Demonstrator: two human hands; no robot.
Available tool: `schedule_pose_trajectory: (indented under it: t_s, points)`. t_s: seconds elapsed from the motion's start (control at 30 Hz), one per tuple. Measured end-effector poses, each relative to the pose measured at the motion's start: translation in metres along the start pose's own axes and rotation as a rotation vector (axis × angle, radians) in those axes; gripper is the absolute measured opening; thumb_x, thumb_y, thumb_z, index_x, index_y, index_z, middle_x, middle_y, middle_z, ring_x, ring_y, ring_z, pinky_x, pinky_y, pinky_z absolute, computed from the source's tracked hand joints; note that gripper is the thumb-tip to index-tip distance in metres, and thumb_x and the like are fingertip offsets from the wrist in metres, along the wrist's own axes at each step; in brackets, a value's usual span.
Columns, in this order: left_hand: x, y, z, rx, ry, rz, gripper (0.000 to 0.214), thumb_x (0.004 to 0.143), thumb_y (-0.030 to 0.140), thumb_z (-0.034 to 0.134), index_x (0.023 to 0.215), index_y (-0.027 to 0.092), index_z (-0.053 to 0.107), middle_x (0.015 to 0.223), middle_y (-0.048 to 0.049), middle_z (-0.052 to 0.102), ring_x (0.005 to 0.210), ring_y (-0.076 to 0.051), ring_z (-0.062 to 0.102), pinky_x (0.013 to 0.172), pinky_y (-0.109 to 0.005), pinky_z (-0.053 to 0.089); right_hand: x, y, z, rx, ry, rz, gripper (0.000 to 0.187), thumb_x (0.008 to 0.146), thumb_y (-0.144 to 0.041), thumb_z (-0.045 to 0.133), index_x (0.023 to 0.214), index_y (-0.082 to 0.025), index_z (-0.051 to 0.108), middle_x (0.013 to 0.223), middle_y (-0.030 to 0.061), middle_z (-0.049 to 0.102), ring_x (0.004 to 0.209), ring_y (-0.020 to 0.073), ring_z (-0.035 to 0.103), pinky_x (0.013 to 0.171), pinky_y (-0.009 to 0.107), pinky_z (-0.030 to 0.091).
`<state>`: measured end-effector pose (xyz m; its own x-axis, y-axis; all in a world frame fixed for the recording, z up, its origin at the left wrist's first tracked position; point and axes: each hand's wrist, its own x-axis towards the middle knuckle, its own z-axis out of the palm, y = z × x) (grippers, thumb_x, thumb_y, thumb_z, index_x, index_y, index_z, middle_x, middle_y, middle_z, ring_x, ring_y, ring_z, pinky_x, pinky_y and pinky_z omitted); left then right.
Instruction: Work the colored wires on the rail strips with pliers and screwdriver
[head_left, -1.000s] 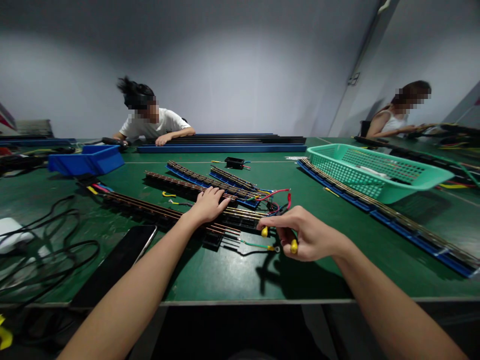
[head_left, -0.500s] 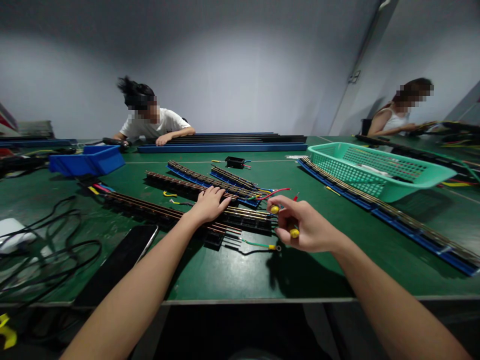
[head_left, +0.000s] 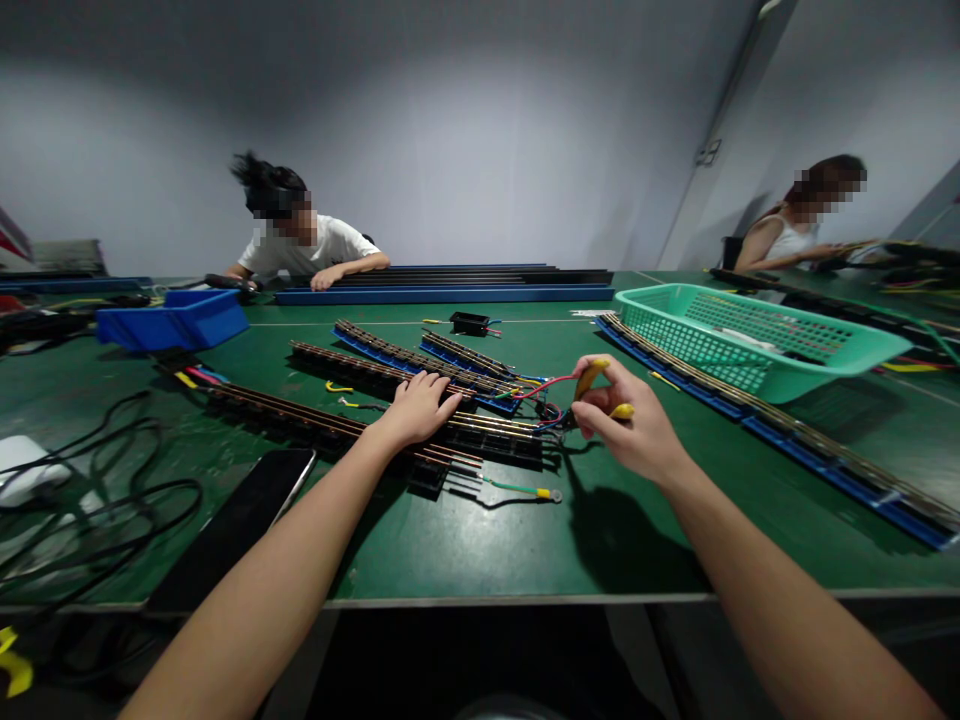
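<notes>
My left hand [head_left: 417, 408] lies flat with its fingers spread, resting across a black conductor rail [head_left: 491, 438] with copper-coloured strips. Yellow-handled pliers [head_left: 592, 376] are gripped in my right hand [head_left: 639, 425], off the right end of that rail. The handles stand apart, and the jaws point left towards a red wire [head_left: 551, 384] and blue wire ends; whether they touch a wire I cannot tell. Below lies a green wire [head_left: 517, 489] with a ring terminal. Just behind my left hand lies a rail with a blue base [head_left: 390, 352].
A green basket [head_left: 787, 350] stands at the right beside a long blue-based rail [head_left: 795, 435]. At left are a blue bin [head_left: 176, 322], a phone [head_left: 232, 525] and tangled black cables [head_left: 150, 490]. A small black box [head_left: 470, 323] sits further back. Two people sit across the table.
My right hand has moved right and slightly up with the pliers, turning so that more of the handles shows. My left hand stays in place on the rail.
</notes>
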<state>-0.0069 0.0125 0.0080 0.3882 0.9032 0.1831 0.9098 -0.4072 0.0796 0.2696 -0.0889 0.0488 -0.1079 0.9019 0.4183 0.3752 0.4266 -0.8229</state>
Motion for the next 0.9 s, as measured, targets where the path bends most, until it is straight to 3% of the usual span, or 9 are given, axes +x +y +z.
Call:
schedule_pose_trajectory:
  t_s: [0.17,0.33,0.4,0.53,0.7,0.9]
  points:
    - [0.0,-0.001,0.001,0.007,-0.003,-0.001,0.048,0.101,0.047,0.035,0.132,0.017,0.056,0.138,-0.0142,0.057,0.134,-0.031,0.046,0.108,-0.048,0.038,-0.001,0.0,0.001,0.074,0.076,-0.045,0.035,0.082,-0.028,0.061,0.115,-0.019,0.053,0.074,0.0004,0.067,0.069,0.018,0.064,0.063,0.029,0.048]
    - [0.001,-0.002,0.003,0.019,-0.005,-0.003,0.048,0.101,0.047,0.035,0.134,0.018,0.055,0.141,-0.0138,0.055,0.135,-0.031,0.045,0.109,-0.048,0.039,-0.004,-0.007,0.0,0.29,0.332,-0.089,0.038,0.079,-0.026,0.062,0.116,-0.022,0.053,0.073,0.0009,0.067,0.067,0.0189,0.064,0.06,0.029,0.049]
    - [0.001,-0.002,0.003,0.022,-0.007,-0.008,0.048,0.101,0.047,0.035,0.134,0.019,0.055,0.142,-0.0132,0.055,0.135,-0.031,0.045,0.109,-0.048,0.038,-0.004,-0.011,-0.001,0.369,0.357,-0.08,0.038,0.077,-0.025,0.061,0.114,-0.022,0.054,0.07,0.0004,0.065,0.063,0.0187,0.063,0.057,0.029,0.049]
    - [0.0,-0.001,0.002,0.013,-0.006,-0.009,0.049,0.101,0.048,0.034,0.134,0.018,0.055,0.141,-0.0138,0.055,0.136,-0.032,0.044,0.11,-0.049,0.037,0.0,-0.013,-0.005,0.488,0.257,0.048,0.04,0.07,-0.026,0.057,0.109,-0.021,0.054,0.063,-0.0003,0.064,0.046,0.0143,0.053,0.042,0.025,0.039]
    - [0.001,-0.002,0.003,-0.001,0.007,0.002,0.049,0.101,0.048,0.035,0.133,0.019,0.056,0.139,-0.014,0.056,0.135,-0.032,0.045,0.109,-0.05,0.038,0.005,-0.009,-0.003,0.473,0.096,0.157,0.042,0.069,-0.03,0.06,0.109,-0.019,0.054,0.059,-0.0018,0.063,0.034,0.0079,0.035,0.03,0.02,0.021]
    - [0.0,-0.001,0.001,0.017,0.001,0.003,0.049,0.101,0.048,0.035,0.132,0.017,0.056,0.139,-0.0146,0.057,0.135,-0.032,0.046,0.109,-0.049,0.038,0.005,-0.003,0.002,0.454,-0.034,0.183,0.044,0.072,-0.031,0.062,0.114,-0.016,0.055,0.06,-0.0012,0.065,0.035,0.0071,0.036,0.027,0.016,0.021]
